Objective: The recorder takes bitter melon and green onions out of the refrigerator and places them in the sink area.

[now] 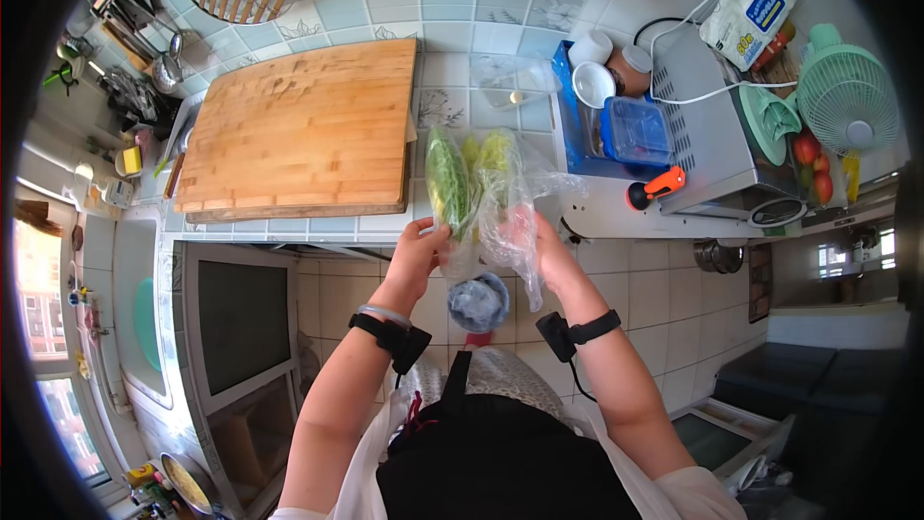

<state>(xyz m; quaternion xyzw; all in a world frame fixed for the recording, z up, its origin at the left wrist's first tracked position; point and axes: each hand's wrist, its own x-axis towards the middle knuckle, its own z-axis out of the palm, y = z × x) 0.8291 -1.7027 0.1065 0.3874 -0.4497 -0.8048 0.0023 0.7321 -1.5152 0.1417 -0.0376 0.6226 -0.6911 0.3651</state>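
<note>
Over the counter's front edge, a clear plastic bag (505, 209) holds a long, bumpy green gourd (449, 180) that looks like a bitter melon. Paler yellow-green vegetables (498, 150) lie beside it under the film; their kind is hard to tell. My left hand (419, 253) pinches the bag near the gourd's lower end. On the other side, my right hand (545, 245) grips bunched plastic, its fingers partly hidden by the film. The gourd's upper end rests towards the tiled counter (339, 230), right of a thick wooden cutting board (303, 130).
A clear plastic box (509, 83) stands behind the bag. To the right are a blue bin (577, 137) of containers, an orange-and-black handheld tool (655, 188), a silver oven (711, 123) and a green fan (848, 97). A lined bucket (478, 302) sits on the floor below.
</note>
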